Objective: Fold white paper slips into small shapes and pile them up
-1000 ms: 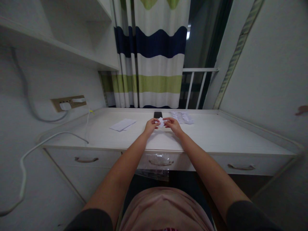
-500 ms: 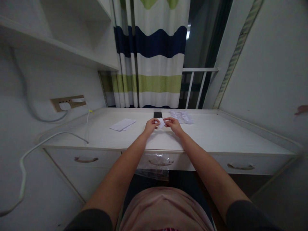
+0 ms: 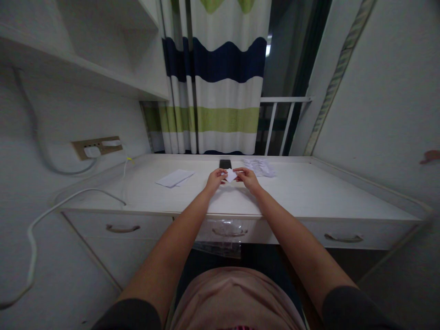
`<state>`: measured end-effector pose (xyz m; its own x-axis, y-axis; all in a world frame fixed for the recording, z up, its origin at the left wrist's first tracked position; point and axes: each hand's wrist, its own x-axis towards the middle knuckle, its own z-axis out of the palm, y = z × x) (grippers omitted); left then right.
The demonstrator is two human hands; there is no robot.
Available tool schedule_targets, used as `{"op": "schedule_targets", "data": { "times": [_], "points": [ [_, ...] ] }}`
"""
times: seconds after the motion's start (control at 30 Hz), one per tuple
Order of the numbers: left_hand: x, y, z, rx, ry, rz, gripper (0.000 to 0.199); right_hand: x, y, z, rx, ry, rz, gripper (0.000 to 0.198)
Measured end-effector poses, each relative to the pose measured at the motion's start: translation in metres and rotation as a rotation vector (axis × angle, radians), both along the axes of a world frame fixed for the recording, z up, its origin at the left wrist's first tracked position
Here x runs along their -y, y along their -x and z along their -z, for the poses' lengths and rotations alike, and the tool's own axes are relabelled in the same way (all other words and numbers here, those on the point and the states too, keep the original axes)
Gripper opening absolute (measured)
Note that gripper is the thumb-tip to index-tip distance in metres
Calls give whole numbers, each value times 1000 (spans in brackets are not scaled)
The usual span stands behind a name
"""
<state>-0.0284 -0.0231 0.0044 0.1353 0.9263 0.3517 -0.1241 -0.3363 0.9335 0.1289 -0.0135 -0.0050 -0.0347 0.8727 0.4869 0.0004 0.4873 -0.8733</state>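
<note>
Between my two hands is a small piece of folded white paper (image 3: 230, 175), held a little above the desk. My left hand (image 3: 216, 178) pinches its left side, and my right hand (image 3: 248, 178) grips its right side. Just behind the paper lies a flat black object (image 3: 225, 163), perhaps a phone. Beyond my right hand rests a spread of crumpled or folded white pieces (image 3: 259, 167). To the left of my left hand, white paper sheets (image 3: 175, 178) lie flat.
The white desk (image 3: 309, 192) has drawers along its front, with clear plastic hanging from the middle drawer handle (image 3: 229, 233). A white cable (image 3: 68, 198) crosses the left edge from a wall socket (image 3: 96, 147). A curtain (image 3: 228, 101) hangs behind, and a shelf (image 3: 113, 68) juts out upper left.
The small folded paper has turned slightly between my fingers. Both hands stay in nearly the same place.
</note>
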Motion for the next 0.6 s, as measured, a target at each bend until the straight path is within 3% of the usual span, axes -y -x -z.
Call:
{"op": "schedule_targets", "data": {
  "times": [0.6],
  "points": [
    [-2, 0, 3, -17, -8, 83, 18, 6, 0, -3, 80, -44, 54, 34]
  ]
}}
